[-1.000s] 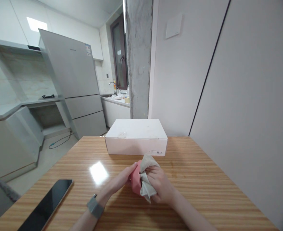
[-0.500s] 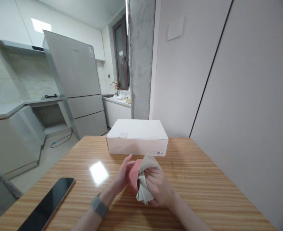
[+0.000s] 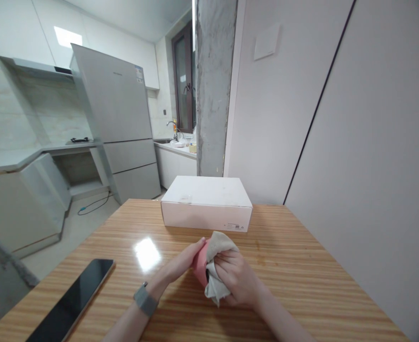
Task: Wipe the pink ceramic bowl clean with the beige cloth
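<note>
Between my hands is a pink cup (image 3: 200,264), tipped on its side above the table with its mouth toward the right. My left hand (image 3: 181,262) is closed round its far left side, thumb along the top; the other fingers are hidden behind it. A light grey cloth (image 3: 219,243) is bunched in my right hand (image 3: 236,278), with the fingers pressing it into the cup's mouth. One end of the cloth hangs down below the hand. The cup's inside is mostly covered by the cloth.
A white box (image 3: 206,216) stands at the back of the wooden table (image 3: 302,280). A black phone (image 3: 72,299) lies at the left edge. Beyond are a fridge (image 3: 117,104), a concrete pillar (image 3: 214,95) and a pale wall panel (image 3: 266,118).
My left hand has shifted round the cup, its thumb now lying across the top edge. The cloth stays in my right hand. The whole view has shifted slightly.
</note>
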{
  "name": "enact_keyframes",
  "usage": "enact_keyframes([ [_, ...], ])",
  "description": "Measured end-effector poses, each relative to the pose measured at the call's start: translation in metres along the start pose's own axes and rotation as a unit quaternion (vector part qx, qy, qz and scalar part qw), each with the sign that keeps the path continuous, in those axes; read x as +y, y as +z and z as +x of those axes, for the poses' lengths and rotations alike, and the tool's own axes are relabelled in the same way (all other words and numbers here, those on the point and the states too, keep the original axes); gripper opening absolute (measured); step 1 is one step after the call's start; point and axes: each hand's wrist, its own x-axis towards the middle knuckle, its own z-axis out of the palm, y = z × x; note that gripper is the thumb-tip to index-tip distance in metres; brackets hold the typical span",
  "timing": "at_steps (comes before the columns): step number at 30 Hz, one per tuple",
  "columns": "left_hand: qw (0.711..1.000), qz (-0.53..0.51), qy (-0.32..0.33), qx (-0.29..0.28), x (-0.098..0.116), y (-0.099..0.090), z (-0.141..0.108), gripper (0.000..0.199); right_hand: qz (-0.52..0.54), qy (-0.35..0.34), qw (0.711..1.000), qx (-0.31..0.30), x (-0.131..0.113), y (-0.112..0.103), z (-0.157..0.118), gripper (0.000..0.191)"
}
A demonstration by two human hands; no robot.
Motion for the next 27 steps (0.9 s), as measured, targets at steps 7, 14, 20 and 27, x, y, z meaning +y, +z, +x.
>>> enact_keyframes([
  [7, 0.968, -0.217, 0.075, -0.098, -0.006, 0.020, 0.000, 0.031, 0.045, 0.136, 0.986, 0.089, 0.014, -0.019, 0.000, 0.021],
  [14, 0.979, -0.201, 0.012, 0.026, -0.008, 0.019, 0.005, 0.042, -0.018, 0.025, 0.998, 0.062, -0.003, -0.012, 0.006, 0.034],
  [20, 0.997, -0.061, 0.041, 0.026, -0.011, 0.007, 0.010, 0.043, 0.004, 0.024, 0.998, 0.052, -0.006, 0.000, 0.006, 0.029],
  [27, 0.999, 0.035, 0.030, 0.026, -0.016, 0.005, 0.007, 0.058, 0.049, 0.059, 0.996, 0.051, 0.004, -0.008, 0.000, 0.034],
])
